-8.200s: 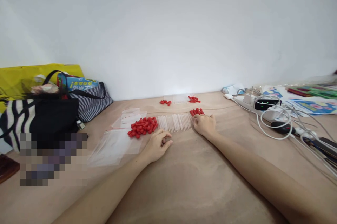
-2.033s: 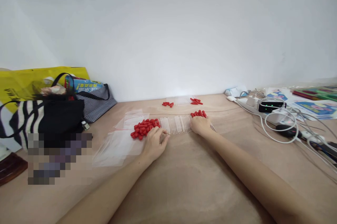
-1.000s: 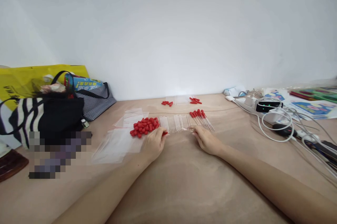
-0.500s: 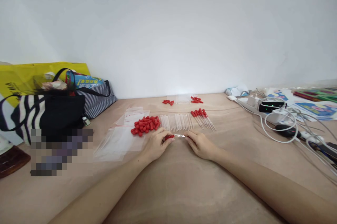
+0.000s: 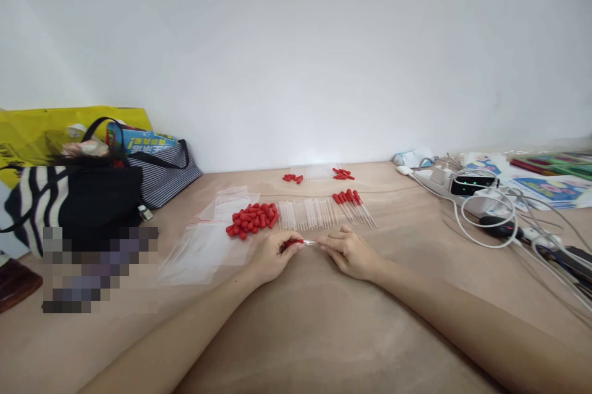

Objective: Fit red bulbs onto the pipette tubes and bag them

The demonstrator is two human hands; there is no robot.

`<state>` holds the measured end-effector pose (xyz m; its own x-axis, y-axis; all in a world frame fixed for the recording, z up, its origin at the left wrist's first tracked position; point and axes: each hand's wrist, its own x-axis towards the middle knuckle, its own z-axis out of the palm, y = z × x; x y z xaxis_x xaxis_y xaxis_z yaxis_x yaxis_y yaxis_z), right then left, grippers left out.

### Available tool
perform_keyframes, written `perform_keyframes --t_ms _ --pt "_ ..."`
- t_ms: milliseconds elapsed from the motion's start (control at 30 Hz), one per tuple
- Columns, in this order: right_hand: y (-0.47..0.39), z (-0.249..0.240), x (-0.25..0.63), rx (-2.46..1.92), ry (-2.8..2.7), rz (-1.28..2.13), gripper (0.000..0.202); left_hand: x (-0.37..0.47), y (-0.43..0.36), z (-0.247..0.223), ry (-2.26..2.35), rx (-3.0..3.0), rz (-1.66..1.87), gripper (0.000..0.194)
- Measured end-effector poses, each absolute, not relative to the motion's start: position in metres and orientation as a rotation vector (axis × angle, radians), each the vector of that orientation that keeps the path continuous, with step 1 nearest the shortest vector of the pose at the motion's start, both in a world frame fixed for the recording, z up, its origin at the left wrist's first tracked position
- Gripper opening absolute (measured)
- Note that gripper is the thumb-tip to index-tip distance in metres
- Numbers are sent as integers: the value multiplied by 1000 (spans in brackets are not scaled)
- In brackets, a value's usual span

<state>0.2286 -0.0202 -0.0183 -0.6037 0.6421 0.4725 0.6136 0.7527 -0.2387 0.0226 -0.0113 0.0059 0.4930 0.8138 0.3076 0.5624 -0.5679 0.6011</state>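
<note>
My left hand [image 5: 274, 255] pinches a red rubber dropper bulb [image 5: 293, 243], partly hidden by the fingers. From the bulb a clear dropper tube [image 5: 310, 242] reaches across to my right hand [image 5: 349, 253], whose thumb and fingertips close on its other end. Whether the tube is inside the bulb or only against it, I cannot tell. Just beyond my left hand is a heap of red bulbs [image 5: 252, 220]. Beside it lies a row of clear tubes [image 5: 308, 214], and to its right are several droppers with red bulbs fitted [image 5: 350, 198].
Clear zip bags [image 5: 198, 249] are spread left of the heap. Further back lie more bulbs [image 5: 293, 179] and droppers [image 5: 343, 173] near the wall. Bags [image 5: 87, 203] stand at the left; a power strip [image 5: 437, 184] with tangled cables [image 5: 490, 245] is at the right.
The fingers of my right hand have shifted slightly on the tube and spread a little. My left hand keeps its pinch on the bulb. The view has moved slightly.
</note>
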Motion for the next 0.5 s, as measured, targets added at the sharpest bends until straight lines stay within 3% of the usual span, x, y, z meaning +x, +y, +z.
perform_keyframes --t_ms 267,500 --pt "-20 -13 232 -940 -2498 -246 26 21 -13 8 1110 2477 721 11" --pt "-21 -12 231 -920 -2525 -253 23 22 -15 9 1056 2574 735 12"
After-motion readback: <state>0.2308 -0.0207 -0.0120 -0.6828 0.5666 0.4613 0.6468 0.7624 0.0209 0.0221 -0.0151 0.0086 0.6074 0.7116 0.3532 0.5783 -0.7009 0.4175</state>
